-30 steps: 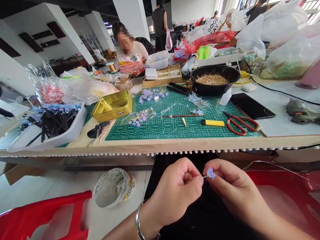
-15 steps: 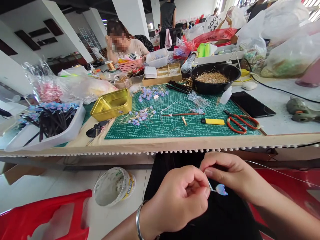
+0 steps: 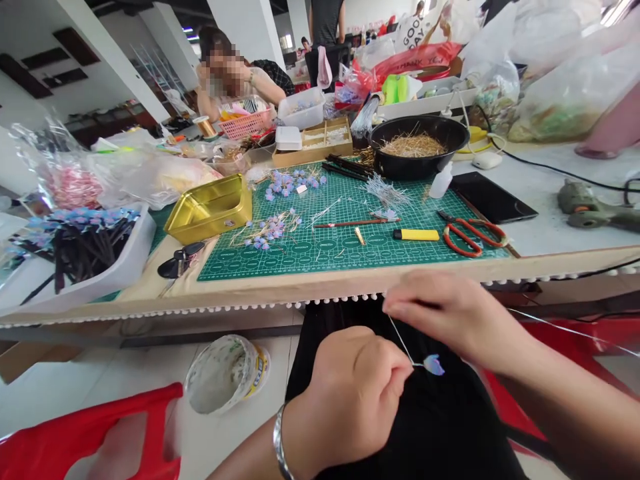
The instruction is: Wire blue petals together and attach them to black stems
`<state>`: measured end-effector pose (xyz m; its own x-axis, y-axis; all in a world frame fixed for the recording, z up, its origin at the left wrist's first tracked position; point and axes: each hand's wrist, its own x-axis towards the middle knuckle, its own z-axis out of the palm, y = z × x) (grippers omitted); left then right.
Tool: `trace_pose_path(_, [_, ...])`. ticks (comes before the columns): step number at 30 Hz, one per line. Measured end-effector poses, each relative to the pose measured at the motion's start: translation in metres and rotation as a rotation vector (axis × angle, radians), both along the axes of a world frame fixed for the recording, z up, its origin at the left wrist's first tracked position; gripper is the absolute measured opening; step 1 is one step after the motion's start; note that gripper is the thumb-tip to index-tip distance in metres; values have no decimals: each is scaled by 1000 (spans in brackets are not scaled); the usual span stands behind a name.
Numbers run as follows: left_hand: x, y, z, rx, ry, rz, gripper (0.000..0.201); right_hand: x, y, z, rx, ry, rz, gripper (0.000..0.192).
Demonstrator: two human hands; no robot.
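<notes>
Our left hand is closed in a fist, pinching the stem of a small blue flower over the black lap. Our right hand pinches a thin wire (it runs down to the flower) just below the counter edge. Open room lies between lap and counter; a red stool stands at the left.
</notes>
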<state>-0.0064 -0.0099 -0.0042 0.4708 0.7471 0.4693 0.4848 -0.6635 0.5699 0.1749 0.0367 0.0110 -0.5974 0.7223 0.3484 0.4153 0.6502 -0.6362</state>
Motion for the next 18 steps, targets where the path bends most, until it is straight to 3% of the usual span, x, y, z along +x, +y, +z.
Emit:
trace_pose_path(3, [-2, 3, 0, 43, -39, 10, 13, -6, -11, -19, -93, -28, 64, 25])
trace_pose_path(5, [-4, 7, -3, 94, -31, 39, 13, -5, -30, -23, -3, -57, 124, 28])
trace_pose_path(8, [-3, 11, -11, 199, 25, 60, 14, 2, -36, -6, 223, -64, 138, 28])
trace_pose_path(10, [1, 9, -13, 240, 52, 30, 15, 5, -17, 6, 50, -40, 48, 25])
trace_pose_path(13, [3, 6, -10, 315, -5, -45, 14, 2, 9, 8, -466, -35, 33, 25])
trace_pose_path(16, [-3, 11, -5, 330, -61, 148, 17, -4, -1, -6, -660, -63, 265, 24])
trace_pose_path(18, [-10, 17, -2, 162, -45, 299, 15, 1, -18, -17, -711, -113, 315, 27])
